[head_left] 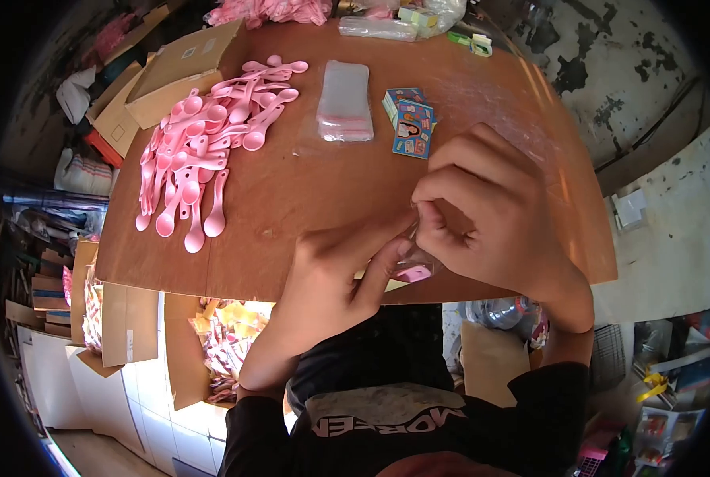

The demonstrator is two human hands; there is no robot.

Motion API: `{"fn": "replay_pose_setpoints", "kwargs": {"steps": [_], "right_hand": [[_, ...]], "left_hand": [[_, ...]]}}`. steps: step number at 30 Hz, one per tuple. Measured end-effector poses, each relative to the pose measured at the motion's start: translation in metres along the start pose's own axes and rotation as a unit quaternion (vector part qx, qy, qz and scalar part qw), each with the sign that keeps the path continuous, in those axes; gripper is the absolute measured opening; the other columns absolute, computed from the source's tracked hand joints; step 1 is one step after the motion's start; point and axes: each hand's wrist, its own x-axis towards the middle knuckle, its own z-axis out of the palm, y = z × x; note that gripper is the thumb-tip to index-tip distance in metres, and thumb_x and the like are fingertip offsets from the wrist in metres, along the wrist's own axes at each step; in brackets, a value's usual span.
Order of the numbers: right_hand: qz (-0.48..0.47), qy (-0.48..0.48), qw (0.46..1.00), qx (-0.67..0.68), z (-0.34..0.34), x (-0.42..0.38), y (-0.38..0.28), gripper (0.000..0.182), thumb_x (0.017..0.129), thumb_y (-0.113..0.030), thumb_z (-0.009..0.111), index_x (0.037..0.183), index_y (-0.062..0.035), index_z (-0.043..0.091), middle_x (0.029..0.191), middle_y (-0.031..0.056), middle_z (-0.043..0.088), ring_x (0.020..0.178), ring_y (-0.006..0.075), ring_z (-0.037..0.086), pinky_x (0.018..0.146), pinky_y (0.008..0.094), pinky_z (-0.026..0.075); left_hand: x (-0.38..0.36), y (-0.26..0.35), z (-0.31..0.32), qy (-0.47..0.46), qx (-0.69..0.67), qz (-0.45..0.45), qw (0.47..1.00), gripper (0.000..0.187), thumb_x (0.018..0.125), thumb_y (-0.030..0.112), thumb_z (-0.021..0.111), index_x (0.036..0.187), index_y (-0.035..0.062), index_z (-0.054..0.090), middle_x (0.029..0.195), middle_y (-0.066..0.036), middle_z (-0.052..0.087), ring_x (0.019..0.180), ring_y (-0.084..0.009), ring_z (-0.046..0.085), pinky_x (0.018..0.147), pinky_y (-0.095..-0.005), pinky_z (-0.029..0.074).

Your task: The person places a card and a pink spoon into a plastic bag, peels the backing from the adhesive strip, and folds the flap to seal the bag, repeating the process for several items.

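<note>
Near the front edge of the brown table, my left hand [335, 274] and my right hand [482, 211] meet, fingers pinched on a small clear plastic packet [426, 262]. Something pink [412, 273] shows at the packet's lower end; the rest is hidden by my fingers. Beyond my hands lie a stack of clear plastic bags [345, 99] and a small pile of blue printed cards [412, 127], the cards just past my right hand. A large heap of pink spoons [200, 151] spreads over the left part of the table.
A cardboard box [186, 71] stands on the table [275, 254] behind the spoons. More pink items [271, 11] and clear plastic packaging [379, 29] lie at the far edge. Below the front edge, an open carton [186, 350] holds colourful packets.
</note>
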Motion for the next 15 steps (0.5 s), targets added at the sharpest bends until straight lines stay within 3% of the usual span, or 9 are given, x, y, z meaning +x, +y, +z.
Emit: {"fn": "replay_pose_setpoints", "kwargs": {"steps": [1, 4, 6, 7, 10, 12, 13, 14, 15], "right_hand": [[0.004, -0.001, 1.000, -0.008, -0.004, -0.001, 0.003, 0.015, 0.060, 0.005, 0.064, 0.071, -0.0022, 0.059, 0.075, 0.0075, 0.055, 0.067, 0.0205, 0.054, 0.055, 0.0311, 0.043], [0.093, 0.005, 0.972, 0.215, -0.012, -0.004, 0.015, 0.007, 0.066, -0.001, 0.061, 0.070, -0.0027, 0.056, 0.078, 0.0072, 0.055, 0.068, 0.0173, 0.053, 0.058, 0.0291, 0.043], [0.213, 0.130, 0.844, 0.475, -0.015, -0.008, 0.035, 0.004, 0.079, -0.006, 0.058, 0.078, -0.0029, 0.058, 0.083, 0.0058, 0.060, 0.072, 0.0144, 0.055, 0.065, 0.0263, 0.045], [0.190, 0.127, 0.828, 0.512, -0.025, -0.008, 0.053, 0.006, 0.081, -0.009, 0.057, 0.081, -0.0033, 0.058, 0.084, 0.0061, 0.059, 0.073, 0.0147, 0.055, 0.068, 0.0281, 0.045], [0.069, 0.075, 0.711, 0.696, -0.051, -0.013, 0.130, 0.014, 0.082, -0.016, 0.055, 0.088, -0.0041, 0.058, 0.085, 0.0067, 0.060, 0.073, 0.0161, 0.055, 0.074, 0.0330, 0.045], [0.158, 0.106, 0.620, 0.761, -0.042, -0.045, 0.211, 0.015, 0.080, -0.014, 0.057, 0.090, -0.0044, 0.063, 0.088, 0.0070, 0.062, 0.075, 0.0196, 0.058, 0.073, 0.0335, 0.046], [0.359, -0.001, 0.839, 0.409, -0.035, -0.055, 0.219, 0.017, 0.079, -0.012, 0.058, 0.092, -0.0054, 0.065, 0.092, 0.0073, 0.063, 0.077, 0.0217, 0.059, 0.073, 0.0325, 0.046], [0.481, -0.108, 0.870, -0.034, -0.028, -0.065, 0.226, 0.019, 0.078, -0.011, 0.058, 0.094, -0.0065, 0.067, 0.095, 0.0075, 0.064, 0.079, 0.0237, 0.060, 0.073, 0.0314, 0.047], [0.479, -0.106, 0.871, -0.035, -0.018, -0.083, 0.245, 0.019, 0.078, -0.011, 0.058, 0.094, -0.0065, 0.067, 0.095, 0.0075, 0.064, 0.079, 0.0237, 0.060, 0.073, 0.0314, 0.047]], "left_hand": [[0.000, 0.000, -0.002, -0.003, -0.007, 0.005, 1.000, 0.024, 0.080, -0.001, 0.061, 0.103, -0.0028, 0.063, 0.076, -0.016, 0.066, 0.065, -0.0188, 0.067, 0.057, -0.0272, 0.050], [-0.005, 0.000, -0.003, 0.009, -0.114, -0.020, 0.993, 0.021, 0.082, -0.001, 0.061, 0.102, -0.0044, 0.063, 0.078, -0.015, 0.067, 0.068, -0.0160, 0.066, 0.062, -0.0264, 0.050], [-0.012, -0.004, 0.001, 0.148, -0.216, -0.036, 0.965, 0.023, 0.084, 0.000, 0.060, 0.106, -0.0065, 0.061, 0.079, -0.013, 0.068, 0.069, -0.0130, 0.065, 0.065, -0.0248, 0.050], [-0.013, -0.008, 0.002, 0.176, -0.216, -0.001, 0.960, 0.029, 0.085, 0.000, 0.061, 0.112, -0.0088, 0.056, 0.079, -0.012, 0.068, 0.071, -0.0114, 0.063, 0.069, -0.0240, 0.049], [-0.011, -0.011, -0.002, 0.174, -0.125, 0.007, 0.977, 0.034, 0.085, 0.001, 0.061, 0.117, -0.0091, 0.053, 0.078, -0.012, 0.068, 0.070, -0.0108, 0.063, 0.070, -0.0235, 0.049], [-0.010, -0.008, 0.000, 0.178, -0.128, -0.015, 0.975, 0.033, 0.085, 0.001, 0.062, 0.116, -0.0078, 0.055, 0.076, -0.011, 0.068, 0.071, -0.0103, 0.063, 0.071, -0.0230, 0.049], [-0.008, -0.004, 0.002, 0.181, -0.137, -0.046, 0.973, 0.029, 0.085, 0.001, 0.062, 0.113, -0.0073, 0.057, 0.077, -0.011, 0.067, 0.071, -0.0106, 0.063, 0.071, -0.0224, 0.048], [-0.008, -0.002, 0.002, 0.182, -0.145, -0.076, 0.969, 0.026, 0.085, 0.000, 0.062, 0.110, -0.0068, 0.059, 0.079, -0.011, 0.067, 0.072, -0.0110, 0.063, 0.071, -0.0219, 0.048], [-0.007, -0.004, 0.001, 0.183, -0.145, -0.073, 0.970, 0.026, 0.085, 0.000, 0.062, 0.110, -0.0068, 0.059, 0.079, -0.011, 0.067, 0.072, -0.0110, 0.063, 0.071, -0.0219, 0.048]]}}
